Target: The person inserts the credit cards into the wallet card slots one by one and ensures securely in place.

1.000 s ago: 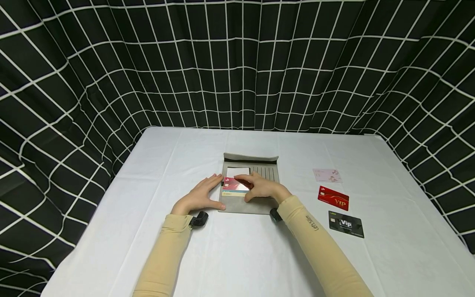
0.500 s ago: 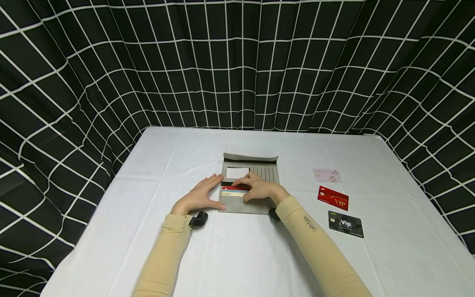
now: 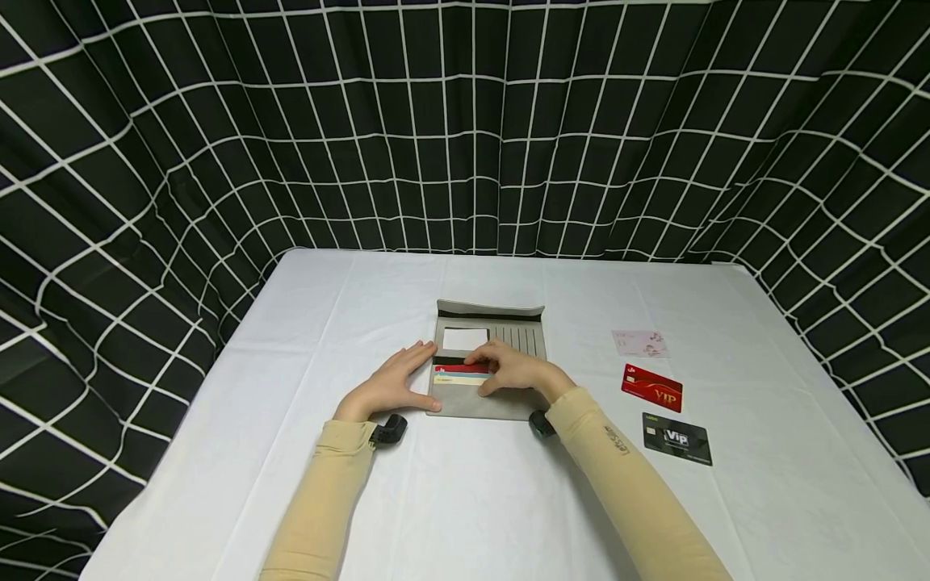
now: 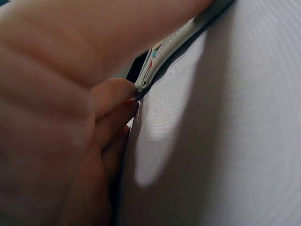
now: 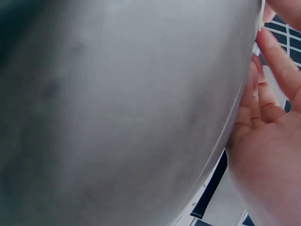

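Note:
An unfolded grey wallet [image 3: 465,403] lies on the table with its flap at the far side. Its left card slots hold a red card [image 3: 452,369], showing only as a strip, above blue and cream card edges [image 3: 452,380]. A white card or panel [image 3: 465,339] sits above them. My left hand [image 3: 388,381] is spread at the wallet's left edge, thumb on the near corner and fingertips at the side. My right hand [image 3: 517,370] lies over the wallet's right half, fingertips touching the red card's top edge, thumb lower down. The right wrist view shows those fingers [image 5: 278,59] mostly extended.
To the right on the white tablecloth [image 3: 465,500] lie a pale pink card [image 3: 640,344], a red VIP card [image 3: 652,387] and a black Vip card [image 3: 677,438]. A black curtain with white grid lines [image 3: 465,129] surrounds the table's back and sides.
The red card, showing a broad pink-red face a second ago, has slid down into its slot to a narrow strip. My right hand has shifted slightly right; the left has stayed put.

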A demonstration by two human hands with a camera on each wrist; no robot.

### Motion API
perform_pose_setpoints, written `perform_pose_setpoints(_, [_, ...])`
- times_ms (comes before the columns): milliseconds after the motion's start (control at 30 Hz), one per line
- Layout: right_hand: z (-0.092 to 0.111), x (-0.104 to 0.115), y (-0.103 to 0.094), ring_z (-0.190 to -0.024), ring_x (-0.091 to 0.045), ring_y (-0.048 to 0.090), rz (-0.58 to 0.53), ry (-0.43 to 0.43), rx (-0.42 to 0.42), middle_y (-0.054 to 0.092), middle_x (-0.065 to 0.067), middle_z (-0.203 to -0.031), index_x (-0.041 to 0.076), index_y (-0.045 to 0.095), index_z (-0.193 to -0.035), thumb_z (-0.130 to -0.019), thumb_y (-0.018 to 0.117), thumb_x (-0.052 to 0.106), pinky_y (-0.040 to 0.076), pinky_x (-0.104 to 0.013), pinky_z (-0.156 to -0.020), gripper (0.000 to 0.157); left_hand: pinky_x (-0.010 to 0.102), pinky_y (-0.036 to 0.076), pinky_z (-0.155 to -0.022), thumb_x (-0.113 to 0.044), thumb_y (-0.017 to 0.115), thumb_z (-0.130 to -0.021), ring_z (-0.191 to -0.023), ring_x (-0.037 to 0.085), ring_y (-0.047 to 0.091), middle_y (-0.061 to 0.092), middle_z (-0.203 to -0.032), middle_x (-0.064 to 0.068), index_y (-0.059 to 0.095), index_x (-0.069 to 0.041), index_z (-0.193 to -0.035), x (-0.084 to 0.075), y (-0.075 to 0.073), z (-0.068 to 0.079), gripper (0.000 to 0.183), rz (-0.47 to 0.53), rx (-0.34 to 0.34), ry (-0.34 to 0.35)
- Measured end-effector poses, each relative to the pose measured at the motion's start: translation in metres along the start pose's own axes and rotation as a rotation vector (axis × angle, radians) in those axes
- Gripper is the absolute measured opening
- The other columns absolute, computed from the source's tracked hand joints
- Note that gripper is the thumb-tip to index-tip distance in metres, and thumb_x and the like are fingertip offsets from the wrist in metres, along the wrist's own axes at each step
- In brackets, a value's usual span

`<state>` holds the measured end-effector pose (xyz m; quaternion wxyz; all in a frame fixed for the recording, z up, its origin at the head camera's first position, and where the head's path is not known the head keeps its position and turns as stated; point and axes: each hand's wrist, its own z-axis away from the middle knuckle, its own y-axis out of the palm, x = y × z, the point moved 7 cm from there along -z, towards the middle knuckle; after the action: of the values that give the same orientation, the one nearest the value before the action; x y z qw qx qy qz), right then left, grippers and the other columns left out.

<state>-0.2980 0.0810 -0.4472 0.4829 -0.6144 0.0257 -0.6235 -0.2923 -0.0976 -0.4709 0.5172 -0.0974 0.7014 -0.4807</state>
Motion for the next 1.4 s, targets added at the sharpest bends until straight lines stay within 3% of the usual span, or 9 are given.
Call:
perform_pose_setpoints(300, [0.0053, 0.0003, -0.0049, -0.094, -0.022, 0.045, -0.088, -0.041, -0.075, 0.047, -0.009, -0.107, 0.004, 0.062, -0.109, -0.071, 0.08, 0.008, 0.042, -0.033, -0.083, 0.042, 0.041, 0.007, -0.111, -0.055, 0.075, -0.067, -0.139, 0.019, 0.01, 0.02, -0.152, 0.002, 0.025, -0.012, -0.148, 0.0006, 0.0006, -0.0012, 0.104, 0.006, -0.004, 0.002])
perform_pose_setpoints(533, [0.005, 0.0008, -0.0049, -0.096, -0.024, 0.046, -0.075, -0.063, -0.074, 0.047, -0.009, -0.107, 0.005, 0.064, -0.105, -0.072, 0.079, 0.008, 0.042, -0.036, -0.086, 0.037, 0.04, 0.006, -0.111, -0.052, 0.076, -0.068, -0.139, 0.019, 0.011, 0.021, -0.151, 0.004, 0.026, -0.009, -0.147, -0.0028, -0.0005, -0.0011, 0.103, 0.008, -0.004, 0.019])
perform_pose_setpoints(833, [0.0073, 0.0007, -0.0047, -0.095, -0.023, 0.046, -0.064, -0.052, -0.084, 0.047, -0.009, -0.107, 0.004, 0.062, -0.111, -0.073, 0.079, 0.01, 0.042, -0.034, -0.084, 0.042, 0.042, 0.008, -0.111, -0.051, 0.077, -0.067, -0.139, 0.02, 0.011, 0.021, -0.151, 0.003, 0.026, -0.01, -0.147, -0.0026, -0.0011, 0.0009, 0.103, 0.008, -0.003, 0.003])
perform_pose_setpoints(1400, [0.0052, -0.0004, -0.0046, -0.091, -0.023, 0.045, -0.077, -0.051, -0.11, 0.046, -0.008, -0.101, 0.004, 0.066, -0.097, -0.07, 0.081, 0.007, 0.041, -0.032, -0.081, 0.031, 0.041, 0.007, -0.111, -0.052, 0.076, -0.068, -0.139, 0.019, 0.01, 0.02, -0.152, 0.002, 0.026, -0.011, -0.147, -0.0004, -0.0001, 0.0001, 0.103, 0.004, -0.005, 0.008])
